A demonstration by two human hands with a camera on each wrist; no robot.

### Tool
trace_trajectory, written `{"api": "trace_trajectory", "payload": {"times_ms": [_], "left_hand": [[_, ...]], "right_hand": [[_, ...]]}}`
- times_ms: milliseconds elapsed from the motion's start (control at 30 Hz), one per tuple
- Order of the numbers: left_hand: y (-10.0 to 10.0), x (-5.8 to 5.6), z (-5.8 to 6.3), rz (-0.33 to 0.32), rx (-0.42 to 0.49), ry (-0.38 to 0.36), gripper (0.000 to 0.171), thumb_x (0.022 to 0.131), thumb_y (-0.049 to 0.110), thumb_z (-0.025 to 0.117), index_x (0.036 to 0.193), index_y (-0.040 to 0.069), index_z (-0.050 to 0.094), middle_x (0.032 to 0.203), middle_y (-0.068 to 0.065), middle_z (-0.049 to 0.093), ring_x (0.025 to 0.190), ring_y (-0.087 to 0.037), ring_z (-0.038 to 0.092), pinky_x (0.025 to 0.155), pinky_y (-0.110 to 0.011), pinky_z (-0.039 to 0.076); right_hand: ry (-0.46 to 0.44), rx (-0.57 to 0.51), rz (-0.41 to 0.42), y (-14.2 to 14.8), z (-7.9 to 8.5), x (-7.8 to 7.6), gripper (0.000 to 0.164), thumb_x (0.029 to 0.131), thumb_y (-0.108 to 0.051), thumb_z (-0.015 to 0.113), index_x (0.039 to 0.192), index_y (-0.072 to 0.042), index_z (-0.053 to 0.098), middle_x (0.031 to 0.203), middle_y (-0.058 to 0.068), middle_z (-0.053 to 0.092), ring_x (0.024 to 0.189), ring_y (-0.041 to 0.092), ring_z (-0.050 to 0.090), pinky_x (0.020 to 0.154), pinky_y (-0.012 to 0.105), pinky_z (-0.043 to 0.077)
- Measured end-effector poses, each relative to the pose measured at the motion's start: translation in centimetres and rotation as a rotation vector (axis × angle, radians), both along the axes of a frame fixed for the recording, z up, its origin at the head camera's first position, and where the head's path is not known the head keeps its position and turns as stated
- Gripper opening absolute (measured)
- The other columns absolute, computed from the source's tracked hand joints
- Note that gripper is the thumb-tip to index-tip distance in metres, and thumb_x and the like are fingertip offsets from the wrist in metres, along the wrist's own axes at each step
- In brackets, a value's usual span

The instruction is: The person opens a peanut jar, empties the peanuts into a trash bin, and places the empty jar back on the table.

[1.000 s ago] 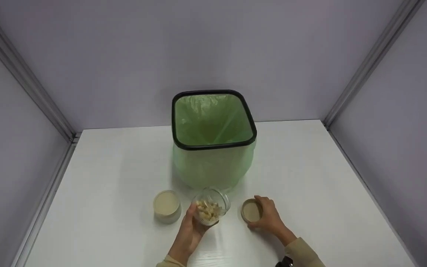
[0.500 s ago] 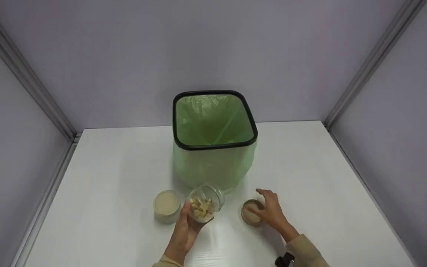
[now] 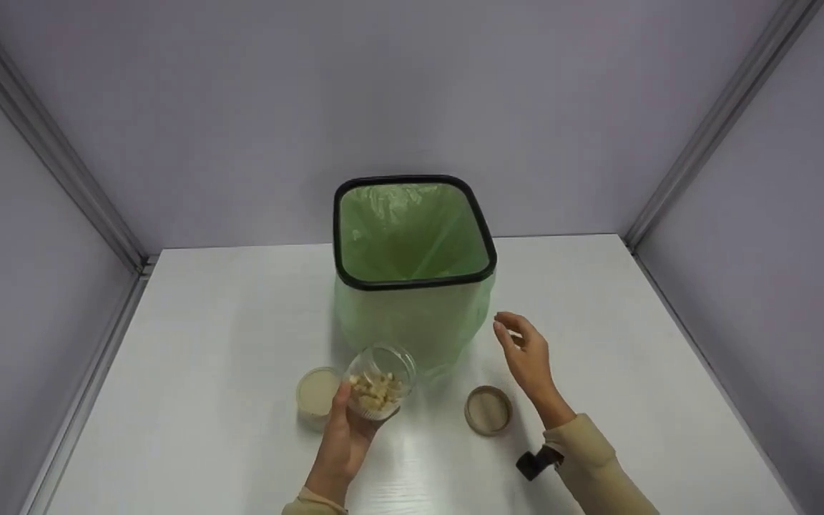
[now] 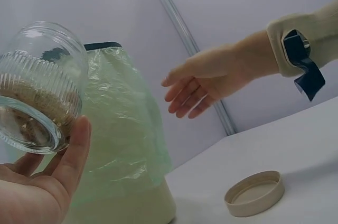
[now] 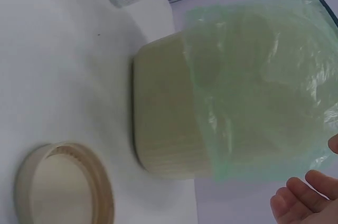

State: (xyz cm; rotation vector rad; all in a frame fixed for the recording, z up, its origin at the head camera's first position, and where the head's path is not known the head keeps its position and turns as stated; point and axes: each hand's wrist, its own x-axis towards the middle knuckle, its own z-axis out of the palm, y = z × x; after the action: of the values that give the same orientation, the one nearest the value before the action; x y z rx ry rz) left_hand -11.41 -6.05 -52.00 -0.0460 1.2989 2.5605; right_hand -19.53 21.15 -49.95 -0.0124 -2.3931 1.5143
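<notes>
My left hand (image 3: pixel 344 443) grips a clear ribbed glass jar (image 4: pixel 45 76) near its base, tilted, with pale chopped pieces (image 3: pixel 375 392) inside. The jar's mouth has no lid on it. My right hand (image 3: pixel 530 357) is raised off the table with nothing in it, its fingers loosely bent, as the left wrist view (image 4: pixel 216 73) also shows. Below it on the table lies a beige round lid (image 3: pixel 488 410), hollow side up. A second jar with a beige lid (image 3: pixel 317 391) stands left of my left hand, partly hidden by it.
A bin with a black rim (image 3: pixel 419 284) and a green plastic liner (image 3: pixel 412 315) stands at the middle back of the white table (image 3: pixel 226 343). Grey-purple walls (image 3: pixel 398 86) enclose the table at the back and on both sides.
My right hand has let go of the beige lid and risen forward, away from it. My left hand has moved slightly left and forward with the jar.
</notes>
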Motion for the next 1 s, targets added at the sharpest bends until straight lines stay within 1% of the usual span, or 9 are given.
{"api": "trace_trajectory", "payload": {"times_ms": [100,200,333,467,633,733,867,900,1000], "left_hand": [[-0.3,-0.1,0.2,0.008,-0.014,0.01,0.068,0.099,0.053,0.024,0.15,0.009,0.013,0.125,0.001,0.041,0.112,-0.011,0.049,0.098,-0.028,0.048],[-0.5,0.0,0.3,0.007,-0.026,0.01,0.071,0.099,0.055,0.023,0.151,0.009,0.01,0.125,0.001,0.04,0.113,-0.011,0.049,0.099,-0.028,0.047],[-0.8,0.0,0.5,0.001,-0.022,0.017,0.071,0.099,0.054,0.02,0.152,0.009,0.005,0.126,0.001,0.038,0.114,-0.011,0.048,0.1,-0.028,0.046],[-1.0,0.0,0.7,0.005,-0.015,0.028,0.069,0.1,0.051,0.018,0.153,0.009,0.002,0.126,0.003,0.038,0.114,-0.01,0.048,0.1,-0.028,0.047],[-1.1,-0.1,1.5,0.047,-0.021,0.041,0.068,0.1,0.051,0.021,0.152,0.009,0.008,0.124,0.004,0.041,0.112,-0.009,0.051,0.098,-0.028,0.049],[-1.3,-0.3,2.1,0.081,-0.026,0.063,0.069,0.1,0.052,0.022,0.152,0.009,0.008,0.126,0.003,0.041,0.113,-0.009,0.05,0.097,-0.028,0.049],[-1.5,-0.4,3.0,0.125,-0.029,0.097,0.073,0.098,0.056,0.023,0.152,0.011,0.006,0.128,0.004,0.039,0.116,-0.008,0.048,0.099,-0.025,0.048],[-1.6,-0.5,3.2,0.14,-0.027,0.107,0.071,0.098,0.057,0.024,0.152,0.012,0.009,0.128,0.004,0.04,0.116,-0.007,0.048,0.099,-0.025,0.047],[-1.8,-0.8,3.7,0.167,-0.011,0.155,0.06,0.098,0.057,0.029,0.144,0.019,0.027,0.124,0.005,0.044,0.113,-0.007,0.049,0.098,-0.023,0.046]], "right_hand": [[0.032,-0.08,-0.006,-0.4,1.3,-0.8,0.028,0.097,-0.013,0.056,0.119,0.003,0.062,0.121,0.02,0.065,0.109,0.008,0.062,0.096,0.025,0.05],[0.072,-0.146,-0.012,-0.7,2.4,-1.6,0.029,0.098,-0.01,0.054,0.12,0.007,0.06,0.121,0.024,0.064,0.102,-0.009,0.057,0.092,0.015,0.048],[0.107,-0.219,-0.009,-1.1,3.7,-2.4,0.03,0.099,-0.009,0.05,0.122,0.01,0.058,0.123,0.028,0.061,0.098,-0.013,0.056,0.088,0.009,0.047],[0.127,-0.256,-0.005,-1.4,5.0,-3.1,0.031,0.1,-0.009,0.047,0.123,0.01,0.056,0.124,0.028,0.06,0.097,-0.012,0.056,0.087,0.01,0.047],[0.145,-0.261,0.009,-1.9,6.4,-3.8,0.032,0.1,-0.008,0.047,0.124,0.01,0.056,0.125,0.028,0.06,0.099,-0.011,0.056,0.088,0.01,0.047],[0.126,-0.246,0.011,-2.2,6.9,-4.3,0.033,0.1,-0.01,0.047,0.127,0.008,0.056,0.128,0.025,0.059,0.106,-0.001,0.058,0.088,0.01,0.046],[0.12,-0.235,0.024,-2.5,7.3,-4.9,0.035,0.1,-0.01,0.048,0.13,0.006,0.054,0.131,0.024,0.058,0.119,0.023,0.057,0.089,0.011,0.043],[0.122,-0.236,0.03,-2.6,7.3,-5.1,0.035,0.1,-0.01,0.048,0.13,0.006,0.054,0.132,0.024,0.057,0.121,0.027,0.055,0.09,0.011,0.043],[0.129,-0.253,0.041,-2.9,7.3,-5.3,0.035,0.1,-0.01,0.048,0.131,0.005,0.053,0.133,0.024,0.057,0.121,0.027,0.055,0.09,0.01,0.043]]}}
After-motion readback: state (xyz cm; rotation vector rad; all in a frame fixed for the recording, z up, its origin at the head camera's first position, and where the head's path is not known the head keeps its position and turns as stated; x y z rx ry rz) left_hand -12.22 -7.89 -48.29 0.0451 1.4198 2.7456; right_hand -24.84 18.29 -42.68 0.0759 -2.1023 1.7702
